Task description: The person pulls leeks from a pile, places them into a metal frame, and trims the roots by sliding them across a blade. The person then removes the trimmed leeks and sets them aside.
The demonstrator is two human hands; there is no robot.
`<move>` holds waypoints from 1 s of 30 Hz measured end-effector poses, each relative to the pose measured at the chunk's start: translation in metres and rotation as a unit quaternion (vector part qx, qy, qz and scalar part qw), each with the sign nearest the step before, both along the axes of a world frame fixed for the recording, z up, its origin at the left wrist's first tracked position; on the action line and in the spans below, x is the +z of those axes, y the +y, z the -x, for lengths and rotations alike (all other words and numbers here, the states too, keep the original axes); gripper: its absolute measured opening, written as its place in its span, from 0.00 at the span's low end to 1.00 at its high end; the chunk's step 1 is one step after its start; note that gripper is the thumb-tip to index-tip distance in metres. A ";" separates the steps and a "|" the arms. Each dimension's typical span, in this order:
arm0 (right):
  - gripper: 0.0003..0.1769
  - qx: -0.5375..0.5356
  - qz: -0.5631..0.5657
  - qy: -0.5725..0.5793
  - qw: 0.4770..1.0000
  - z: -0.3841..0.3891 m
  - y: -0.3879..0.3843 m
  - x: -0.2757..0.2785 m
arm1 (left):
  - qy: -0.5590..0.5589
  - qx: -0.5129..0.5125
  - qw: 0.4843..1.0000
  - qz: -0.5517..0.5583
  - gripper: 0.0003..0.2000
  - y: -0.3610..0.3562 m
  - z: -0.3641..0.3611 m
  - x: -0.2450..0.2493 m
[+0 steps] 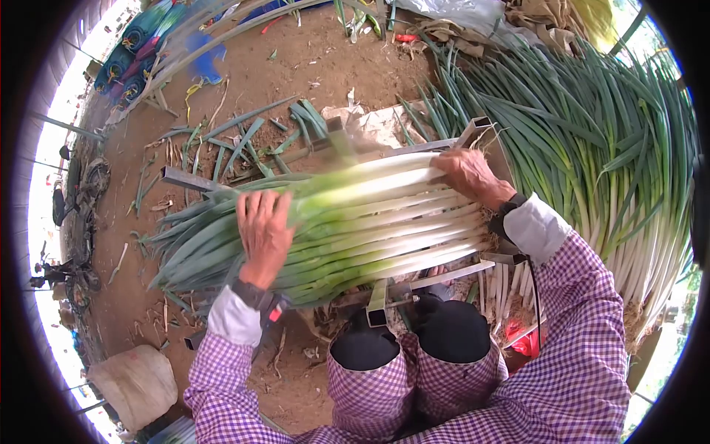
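Note:
A row of long green onions (384, 229) lies side by side across a metal frame (379, 303), white root ends to the right and green leaves to the left. My right hand (473, 177) is closed around the white root end of the onions at the far edge of the row. My left hand (266, 229) lies palm down over the green leaves, its fingers stretched out and slightly apart; its thumb is hidden. Between my hands, the far onions are smeared by motion.
A large heap of green onions (592, 140) lies at the right. Cut leaves (244, 144) litter the dirt floor beyond the frame. A pale sack (137, 385) is at the lower left. White onion pieces (506, 288) and something red (523, 339) lie beside my knees.

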State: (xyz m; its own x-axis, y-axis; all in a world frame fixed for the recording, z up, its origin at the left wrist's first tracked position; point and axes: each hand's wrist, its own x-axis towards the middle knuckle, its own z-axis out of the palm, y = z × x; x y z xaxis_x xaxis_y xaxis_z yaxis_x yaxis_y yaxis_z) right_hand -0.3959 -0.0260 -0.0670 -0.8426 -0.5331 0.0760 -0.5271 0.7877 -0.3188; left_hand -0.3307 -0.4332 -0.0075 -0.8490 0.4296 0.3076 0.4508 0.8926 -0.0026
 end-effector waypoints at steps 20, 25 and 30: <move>0.13 -0.108 -0.069 -0.099 0.987 0.005 0.025 -0.067 | -0.015 0.049 0.998 -0.020 0.44 -0.021 -0.011 -0.083; 0.19 -0.083 -0.001 0.023 0.996 -0.011 0.009 -0.049 | -0.021 0.037 0.998 -0.048 0.36 -0.017 0.008 -0.094; 0.17 -0.035 0.009 0.168 0.985 -0.008 -0.034 -0.036 | -0.020 0.062 0.996 -0.063 0.34 -0.014 0.011 -0.101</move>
